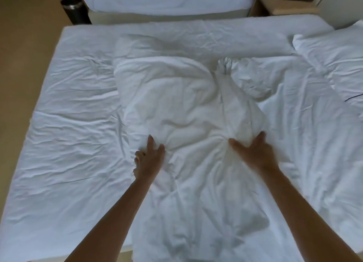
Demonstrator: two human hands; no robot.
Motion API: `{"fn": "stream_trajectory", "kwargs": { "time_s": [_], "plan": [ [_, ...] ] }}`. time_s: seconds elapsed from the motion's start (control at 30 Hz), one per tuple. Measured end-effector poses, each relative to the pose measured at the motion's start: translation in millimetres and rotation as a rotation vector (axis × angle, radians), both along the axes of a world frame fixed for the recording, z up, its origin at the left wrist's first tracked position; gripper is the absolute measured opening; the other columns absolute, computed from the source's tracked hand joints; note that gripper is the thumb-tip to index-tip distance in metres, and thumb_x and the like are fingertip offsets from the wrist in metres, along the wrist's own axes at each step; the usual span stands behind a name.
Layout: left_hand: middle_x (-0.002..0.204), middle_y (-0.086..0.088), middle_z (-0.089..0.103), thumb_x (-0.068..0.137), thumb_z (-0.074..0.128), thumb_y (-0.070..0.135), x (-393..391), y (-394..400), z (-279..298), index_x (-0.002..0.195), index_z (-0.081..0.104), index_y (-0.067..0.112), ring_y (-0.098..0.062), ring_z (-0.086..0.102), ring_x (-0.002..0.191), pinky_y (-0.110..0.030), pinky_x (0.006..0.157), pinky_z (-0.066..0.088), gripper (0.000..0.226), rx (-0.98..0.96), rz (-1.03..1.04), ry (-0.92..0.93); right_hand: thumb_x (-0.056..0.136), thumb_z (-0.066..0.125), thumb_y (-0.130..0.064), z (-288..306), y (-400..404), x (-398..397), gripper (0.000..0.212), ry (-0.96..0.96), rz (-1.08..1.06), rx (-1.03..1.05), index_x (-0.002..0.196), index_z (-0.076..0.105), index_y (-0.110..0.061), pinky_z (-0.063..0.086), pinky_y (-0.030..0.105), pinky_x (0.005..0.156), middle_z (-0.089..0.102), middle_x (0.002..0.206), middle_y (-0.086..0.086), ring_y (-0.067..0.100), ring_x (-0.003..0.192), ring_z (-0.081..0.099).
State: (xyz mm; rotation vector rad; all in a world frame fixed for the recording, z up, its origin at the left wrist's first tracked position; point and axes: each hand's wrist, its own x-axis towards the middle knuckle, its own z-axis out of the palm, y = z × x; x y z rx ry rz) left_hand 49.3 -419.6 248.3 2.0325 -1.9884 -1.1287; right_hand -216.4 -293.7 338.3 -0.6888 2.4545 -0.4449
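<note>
A crumpled white cover (176,108) with bulky filling in its far half lies across the middle of the bed (64,136). Its loose end (204,212) trails toward me over the near edge. A twisted corner (225,66) sticks up at the far side. My left hand (149,157) grips a gather of the cover at the bundle's near left, fingers partly curled into the cloth. My right hand (253,151) holds the near right part, thumb and fingers spread round a bunched fold where the creases meet.
A white pillow (334,61) lies at the bed's right end. A second white-covered bed (167,0) stands beyond, with a dark cylindrical bin (73,9) on the tan floor at its left. A wooden bedside unit (294,4) is at the far right.
</note>
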Motion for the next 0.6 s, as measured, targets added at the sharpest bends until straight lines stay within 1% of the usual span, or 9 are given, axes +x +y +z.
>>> {"fn": "stream_trajectory", "kwargs": {
  "time_s": [0.03,0.1,0.17,0.23,0.3,0.37,0.47,0.5,0.6],
  "plan": [
    [0.153,-0.024,0.021,0.097,0.03,0.059,-6,5,-1,0.15,0.012,0.043,-0.043,0.034,0.136,-0.063,0.104,0.033,0.059,0.036,0.046,-0.106,0.082,0.064,-0.062,-24,7,-7,0.107,0.028,0.046,0.156,0.154,0.008,-0.005,0.036,0.046,0.109,0.037,0.148,0.029,0.045,0.135,0.041],
    [0.151,-0.022,0.023,0.092,0.029,0.068,-9,13,-5,0.15,0.007,0.048,-0.038,0.028,0.138,-0.059,0.108,0.026,0.065,0.09,0.061,-0.205,0.088,0.058,-0.057,-66,22,-9,0.103,0.116,0.165,0.319,0.155,-0.002,-0.007,0.027,0.053,0.114,0.02,0.155,0.031,0.049,0.142,0.025],
    [0.142,-0.021,0.029,0.092,0.037,0.061,-6,8,-5,0.149,0.02,0.042,-0.037,0.032,0.133,-0.057,0.104,0.03,0.062,-0.004,0.028,-0.258,0.095,0.046,-0.052,-83,34,0,0.084,0.114,0.242,0.285,0.156,0.001,-0.016,0.023,0.061,0.115,0.014,0.16,0.021,0.044,0.145,0.021],
    [0.126,-0.017,0.036,0.091,0.05,0.042,-6,-3,6,0.136,0.044,0.026,-0.035,0.037,0.122,-0.053,0.099,0.035,0.048,-0.151,0.022,-0.303,0.098,0.033,-0.057,-87,48,15,0.074,0.083,0.281,0.239,0.157,0.004,-0.022,0.018,0.064,0.115,0.014,0.163,0.012,0.036,0.148,0.02],
    [0.12,-0.013,0.039,0.084,0.058,0.024,-17,-15,21,0.117,0.056,0.016,-0.034,0.038,0.118,-0.05,0.098,0.035,0.034,-0.31,0.03,-0.263,0.096,0.024,-0.065,-91,64,29,0.075,0.174,0.29,0.194,0.157,0.01,-0.023,0.013,0.067,0.116,0.019,0.163,0.012,0.035,0.148,0.019],
    [0.12,-0.012,0.042,0.081,0.06,0.019,-39,-31,44,0.114,0.058,0.016,-0.033,0.041,0.118,-0.048,0.099,0.035,0.033,-0.479,0.001,-0.169,0.091,0.022,-0.071,-88,70,38,0.078,0.299,0.239,0.12,0.156,0.018,-0.028,0.013,0.067,0.114,0.025,0.161,0.014,0.04,0.146,0.024],
    [0.126,-0.009,0.049,0.085,0.052,0.025,-84,-70,65,0.123,0.061,0.02,-0.028,0.048,0.118,-0.048,0.095,0.042,0.039,-0.736,-0.231,-0.061,0.09,0.028,-0.074,-88,66,32,0.073,0.43,0.126,0.048,0.153,0.025,-0.037,0.018,0.066,0.113,0.028,0.159,0.012,0.042,0.143,0.029],
    [0.13,-0.009,0.051,0.087,0.048,0.028,-100,-85,70,0.125,0.061,0.022,-0.028,0.05,0.12,-0.048,0.094,0.044,0.041,-0.793,-0.336,-0.04,0.09,0.028,-0.075,-91,63,30,0.073,0.406,0.09,0.049,0.152,0.024,-0.039,0.021,0.065,0.112,0.03,0.159,0.011,0.041,0.143,0.031],
    [0.147,-0.006,0.046,0.094,0.042,0.036,-146,-120,72,0.136,0.054,0.028,-0.027,0.041,0.136,-0.052,0.105,0.036,0.045,-0.839,-0.643,-0.084,0.08,0.013,-0.085,-116,50,31,0.088,0.122,0.025,0.039,0.154,0.015,-0.038,0.03,0.054,0.115,0.027,0.161,0.012,0.033,0.145,0.032]
  ]
}}
